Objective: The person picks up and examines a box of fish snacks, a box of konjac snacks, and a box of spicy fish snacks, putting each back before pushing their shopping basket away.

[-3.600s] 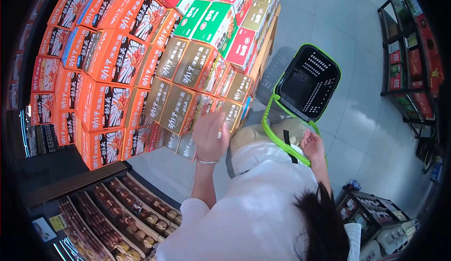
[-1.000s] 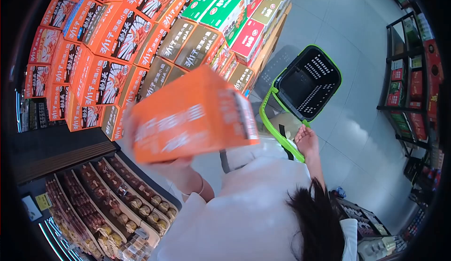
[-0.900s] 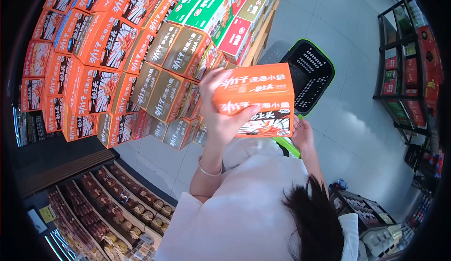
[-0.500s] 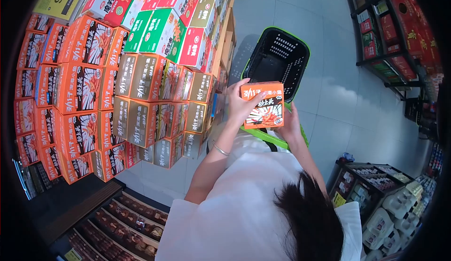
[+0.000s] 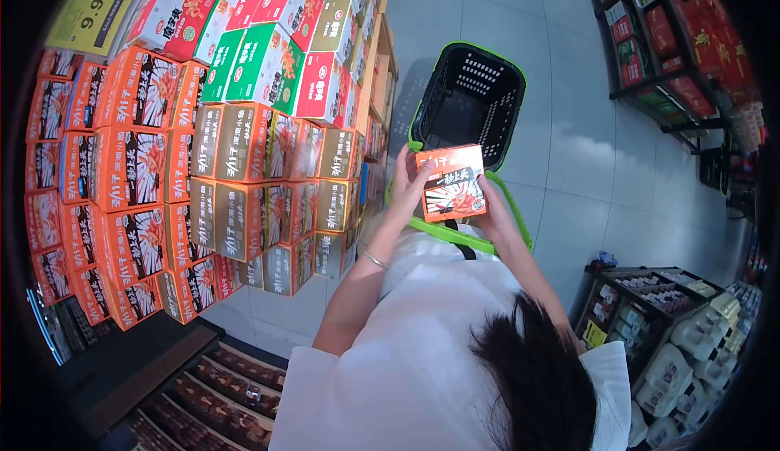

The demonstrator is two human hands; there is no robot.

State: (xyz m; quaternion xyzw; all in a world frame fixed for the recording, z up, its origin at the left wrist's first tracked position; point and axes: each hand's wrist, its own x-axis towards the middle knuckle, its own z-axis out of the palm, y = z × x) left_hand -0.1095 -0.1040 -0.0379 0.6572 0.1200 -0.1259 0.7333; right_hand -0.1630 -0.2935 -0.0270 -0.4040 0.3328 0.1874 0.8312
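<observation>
An orange snack box (image 5: 452, 187) with black-and-white burst art and Chinese lettering is held in front of my body, tilted slightly, its printed face towards me. My left hand (image 5: 407, 187) grips its left side, thumb at the edge. On the opposite side my right hand (image 5: 497, 214) has its thumb against the right edge; its other fingers are hidden behind the box. Just beyond the box is a black shopping basket (image 5: 426, 110) with a green rim. Its green handle (image 5: 513, 207) extends around and below my hands.
Stacked orange snack boxes (image 5: 134, 166) and brown-sided boxes (image 5: 236, 146) fill the display at left, below a yellow price sign (image 5: 93, 12). Dark shelving (image 5: 650, 61) stands at the far right, with a lower rack (image 5: 642, 288) nearer. Grey tiled floor (image 5: 569, 175) lies between.
My right hand has come up onto the box's right edge. My left thumb has slid off the front towards the left edge. The box has tilted slightly.
</observation>
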